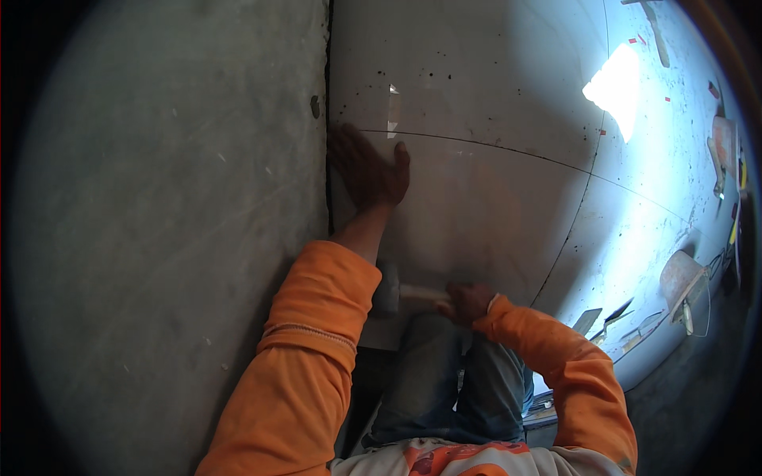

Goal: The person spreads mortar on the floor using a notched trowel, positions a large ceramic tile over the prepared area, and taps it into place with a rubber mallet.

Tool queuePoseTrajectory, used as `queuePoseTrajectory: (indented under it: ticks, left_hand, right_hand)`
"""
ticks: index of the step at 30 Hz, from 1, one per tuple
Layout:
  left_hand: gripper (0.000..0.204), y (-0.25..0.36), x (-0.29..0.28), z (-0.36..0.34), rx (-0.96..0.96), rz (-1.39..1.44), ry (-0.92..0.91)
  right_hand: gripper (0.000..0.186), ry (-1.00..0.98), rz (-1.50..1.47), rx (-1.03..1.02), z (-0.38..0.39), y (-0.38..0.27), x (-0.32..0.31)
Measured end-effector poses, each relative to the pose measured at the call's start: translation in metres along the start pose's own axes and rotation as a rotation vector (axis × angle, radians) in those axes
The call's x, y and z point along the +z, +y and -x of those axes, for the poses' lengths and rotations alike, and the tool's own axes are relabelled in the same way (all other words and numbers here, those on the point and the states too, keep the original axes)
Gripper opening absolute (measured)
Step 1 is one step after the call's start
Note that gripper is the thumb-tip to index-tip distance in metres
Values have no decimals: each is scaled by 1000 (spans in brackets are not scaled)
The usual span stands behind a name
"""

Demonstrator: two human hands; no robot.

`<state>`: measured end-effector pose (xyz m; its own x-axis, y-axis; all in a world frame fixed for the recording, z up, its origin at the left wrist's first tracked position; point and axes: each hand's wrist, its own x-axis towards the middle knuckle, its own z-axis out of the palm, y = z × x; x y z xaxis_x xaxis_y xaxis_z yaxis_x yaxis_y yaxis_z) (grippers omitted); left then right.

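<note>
My left hand (371,170) lies flat with fingers stretched out on a pale, glossy tile (460,206), close to the wall and by the dark joint with the tile beyond. In my right hand (470,303), fingers wrap round the light handle of a mallet (386,292). The mallet's dark, thick head points left, low over the near part of the tile and beside my left forearm. Part of that head is hidden behind the orange sleeve. Whether it touches the tile I cannot tell.
A grey wall (175,190) runs along the left, with a narrow dark gap at its foot. To the right, a bucket (679,274) stands near several flat tools and scraps (611,317). Another container (724,139) sits farther off. Bright light glares off the tiles (615,87).
</note>
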<state>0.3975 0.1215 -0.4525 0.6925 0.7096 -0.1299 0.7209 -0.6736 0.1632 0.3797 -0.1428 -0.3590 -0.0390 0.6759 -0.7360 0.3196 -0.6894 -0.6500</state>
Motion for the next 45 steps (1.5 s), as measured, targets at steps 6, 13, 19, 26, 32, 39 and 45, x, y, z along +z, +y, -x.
queuePoseTrajectory:
  ticks: [6,13,19,26,32,39,45]
  left_hand:
    - [92,5,-2,-2,31,-34,39]
    - [91,3,-1,1,28,-56,-6]
    - [91,-1,-7,0,48,-63,-38]
    - [89,-3,0,1,63,-73,-17]
    - [89,2,-5,2,94,-46,0]
    - [88,5,1,1,170,-8,16]
    - [88,-4,8,2,225,0,62]
  right_hand:
    - [45,44,23,30,5,14,12]
    - [50,88,15,182,7,6,7]
    - [53,74,-7,241,10,9,0]
    - [45,72,-67,208,18,-4,7]
    - [45,104,-88,67,20,16,19]
    - [55,132,-151,343,23,27,37]
    - [49,220,-215,137,31,21,44]
